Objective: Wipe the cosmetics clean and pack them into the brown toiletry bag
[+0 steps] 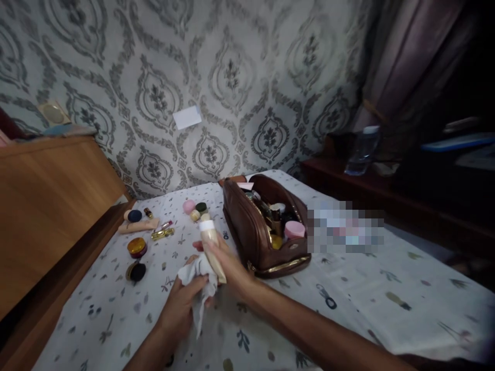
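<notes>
My right hand is wrapped round a cream-coloured squeeze tube with a white cap, its capped end pointing away from me. In my left hand is a crumpled white cloth or tissue, pressed against the side of the tube; one end of it dangles below. Just right of the hands stands a brown toiletry bag, unzipped, filled with cosmetics. Among them I make out a pink-lidded jar. Some fingers are hidden behind the tube and the cloth.
On the patterned sheet at left lie a beige tube, an amber jar, a dark round container and a gold tube. Small round jars sit beyond my hands. A wooden board borders the left; a bottle stands right.
</notes>
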The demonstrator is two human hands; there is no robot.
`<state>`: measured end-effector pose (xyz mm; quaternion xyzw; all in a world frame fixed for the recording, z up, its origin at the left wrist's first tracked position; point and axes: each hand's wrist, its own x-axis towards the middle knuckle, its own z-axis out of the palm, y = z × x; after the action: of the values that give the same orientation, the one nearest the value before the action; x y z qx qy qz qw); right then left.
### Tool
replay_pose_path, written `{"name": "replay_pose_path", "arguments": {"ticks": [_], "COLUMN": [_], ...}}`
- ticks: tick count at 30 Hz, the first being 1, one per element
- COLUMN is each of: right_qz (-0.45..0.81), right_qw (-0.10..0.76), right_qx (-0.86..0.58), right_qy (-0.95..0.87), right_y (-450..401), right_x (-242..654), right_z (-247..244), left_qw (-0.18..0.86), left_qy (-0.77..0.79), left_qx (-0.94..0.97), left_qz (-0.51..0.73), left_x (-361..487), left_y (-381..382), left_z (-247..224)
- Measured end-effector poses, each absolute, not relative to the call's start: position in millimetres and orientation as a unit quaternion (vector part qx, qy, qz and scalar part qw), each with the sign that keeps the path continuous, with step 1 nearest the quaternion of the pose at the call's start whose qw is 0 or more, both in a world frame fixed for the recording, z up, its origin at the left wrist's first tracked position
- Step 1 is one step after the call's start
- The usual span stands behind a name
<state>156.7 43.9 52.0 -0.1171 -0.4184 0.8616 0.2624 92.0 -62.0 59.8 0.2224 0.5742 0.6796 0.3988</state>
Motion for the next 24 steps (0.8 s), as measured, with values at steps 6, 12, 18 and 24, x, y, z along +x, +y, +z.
{"name": "replay_pose_path", "arguments": {"ticks": [6, 12, 18, 24], "right_qz": [0.743, 0.659, 0.544, 0.425], "right_qw": [0.275, 0.401, 0.517, 0.483], "right_qx": [-0.053, -0.119, -0.16, -0.201], "right_qy": [-0.608, -0.625, -0.642, -0.739], "right_y": [40.1, 74.9, 154.9, 237.0], "right_x": [201.9, 251.8, 300.2, 297.3], "right_z": [86.4, 124.8, 155.2, 166.9], "left_qw": [0.309, 0.318, -0.055, -0.115], "left_qy": [0.566, 0.561, 0.637, 0.681], "left_qx": [0.227, 0.492, 0.667, 0.711], "left_qz": [0.73, 0.584, 0.382, 0.13], "left_x": [99.4, 121.3, 110.0, 94.8], "left_y": [-53.6, -17.8, 69.3, 135.7], "left_z": [72.7, 120.5, 175.4, 178.8]}}
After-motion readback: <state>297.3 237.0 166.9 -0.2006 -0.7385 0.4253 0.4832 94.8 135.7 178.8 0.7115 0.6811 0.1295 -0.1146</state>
